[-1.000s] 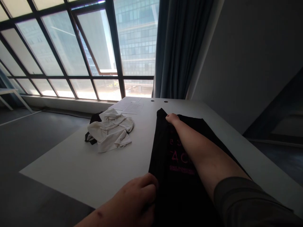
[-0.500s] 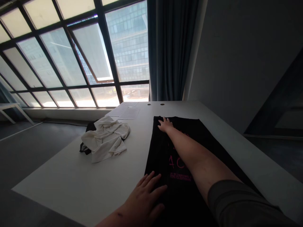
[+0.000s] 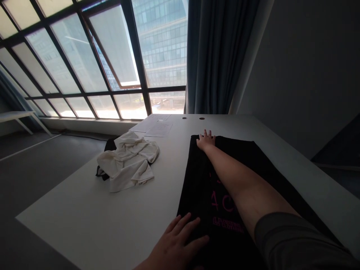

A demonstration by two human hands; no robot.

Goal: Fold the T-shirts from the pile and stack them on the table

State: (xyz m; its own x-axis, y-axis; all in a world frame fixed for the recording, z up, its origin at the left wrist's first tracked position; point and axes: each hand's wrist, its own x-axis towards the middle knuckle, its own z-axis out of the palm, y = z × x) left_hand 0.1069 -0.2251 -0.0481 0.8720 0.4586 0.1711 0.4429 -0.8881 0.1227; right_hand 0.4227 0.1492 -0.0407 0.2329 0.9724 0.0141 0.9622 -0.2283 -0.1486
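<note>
A black cloth with pink lettering (image 3: 194,183) lies spread on the white table, running from the middle toward the bottom right. My right hand (image 3: 206,141) rests at its far edge, fingers spread, holding nothing. Near the bottom, my left hand (image 3: 180,240) lies on the cloth's left edge with its fingers apart and nothing in it. My right forearm crosses over the cloth and covers part of the lettering.
A crumpled white cloth with black parts (image 3: 126,157) lies on the left of the table (image 3: 70,221). Paper sheets (image 3: 159,128) are at the far edge, near two round holes. Behind stand windows and a blue curtain (image 3: 216,56).
The view has shifted, so the table and cloths sit differently in the picture. My right hand has slid a little rightward along the far edge of the black cloth.
</note>
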